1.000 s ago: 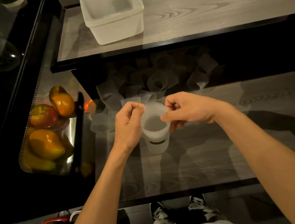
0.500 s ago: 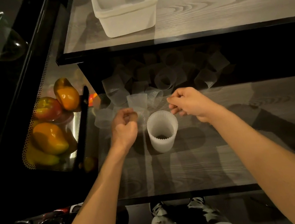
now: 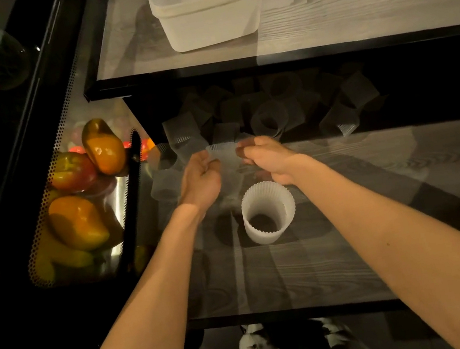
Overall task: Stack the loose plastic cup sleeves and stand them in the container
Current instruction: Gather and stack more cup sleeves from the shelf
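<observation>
A stack of ribbed translucent cup sleeves [image 3: 268, 212] stands upright on the lower wooden shelf, apart from both hands. Just behind it, my left hand [image 3: 200, 178] and my right hand [image 3: 267, 158] each pinch one side of a single loose sleeve [image 3: 224, 157], held between them above the shelf. Several more loose sleeves [image 3: 271, 119] lie jumbled in the dark at the back of the shelf. The white plastic container [image 3: 207, 3] sits on the upper shelf, far behind the hands.
A perforated metal tray [image 3: 47, 225] holding orange and red peppers [image 3: 77, 221] lies left of the shelf. The upper shelf's black front edge [image 3: 264, 62] overhangs the sleeve pile. My shoes show below the shelf's near edge.
Both hands let go of the stack, which now stands on the shelf. They moved back to the pile and took hold of a single loose sleeve.
</observation>
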The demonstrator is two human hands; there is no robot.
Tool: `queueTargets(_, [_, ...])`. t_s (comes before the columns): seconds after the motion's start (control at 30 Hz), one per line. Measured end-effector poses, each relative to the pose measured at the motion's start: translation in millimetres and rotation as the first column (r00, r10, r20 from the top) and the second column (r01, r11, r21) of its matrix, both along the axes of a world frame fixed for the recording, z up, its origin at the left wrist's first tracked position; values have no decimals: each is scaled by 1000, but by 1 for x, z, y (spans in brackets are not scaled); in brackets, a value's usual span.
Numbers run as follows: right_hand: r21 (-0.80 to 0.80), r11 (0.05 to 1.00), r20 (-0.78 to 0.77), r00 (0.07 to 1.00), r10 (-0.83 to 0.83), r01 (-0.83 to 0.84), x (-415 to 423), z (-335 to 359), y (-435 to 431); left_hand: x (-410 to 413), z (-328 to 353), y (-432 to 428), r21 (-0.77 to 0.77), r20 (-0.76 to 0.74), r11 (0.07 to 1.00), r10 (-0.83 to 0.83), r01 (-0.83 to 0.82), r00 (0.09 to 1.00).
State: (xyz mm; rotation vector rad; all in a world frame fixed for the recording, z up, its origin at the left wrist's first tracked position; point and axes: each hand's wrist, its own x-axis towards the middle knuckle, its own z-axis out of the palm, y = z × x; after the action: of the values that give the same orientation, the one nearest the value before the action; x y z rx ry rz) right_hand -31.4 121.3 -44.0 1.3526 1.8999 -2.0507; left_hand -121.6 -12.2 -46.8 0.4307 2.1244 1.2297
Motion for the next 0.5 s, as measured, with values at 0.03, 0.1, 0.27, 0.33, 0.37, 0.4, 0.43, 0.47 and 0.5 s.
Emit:
queueTargets(0.03, [29,999,-17,1000,-16,17,-1,1,1,-1,3,1,27,-20,999,34,-34,999])
queueTargets(0.1, [80,995,-68,996,-54,59,0,10,1,-4,11,0,117,-69,987,121,-112,990])
queueTargets(0.27, [111,973,-265,949,-169,204,21,52,6,5,48,-5,341,-27,934,122,-106,992])
queueTargets(0.33, [95,983,-324,939,-117,156,37,69,6,13,60,-9,395,7,916,80,-76,997])
queueTargets(0.37, [74,991,-349,934,-80,113,46,77,5,16,65,-13,407,9,912,52,-51,999])
queueTargets(0.4, [57,996,-367,929,-37,62,56,85,4,19,69,-17,415,4,909,21,-21,1000])
queueTargets(0.43, [57,998,-371,928,18,3,67,90,3,21,71,-22,414,-4,910,-15,15,1000])
queueTargets(0.47, [72,996,-360,929,82,-60,76,95,2,23,73,-28,412,-6,910,-52,50,999])
queueTargets(0.5, [104,987,-339,929,147,-119,85,97,1,26,74,-33,411,-4,908,-91,85,996])
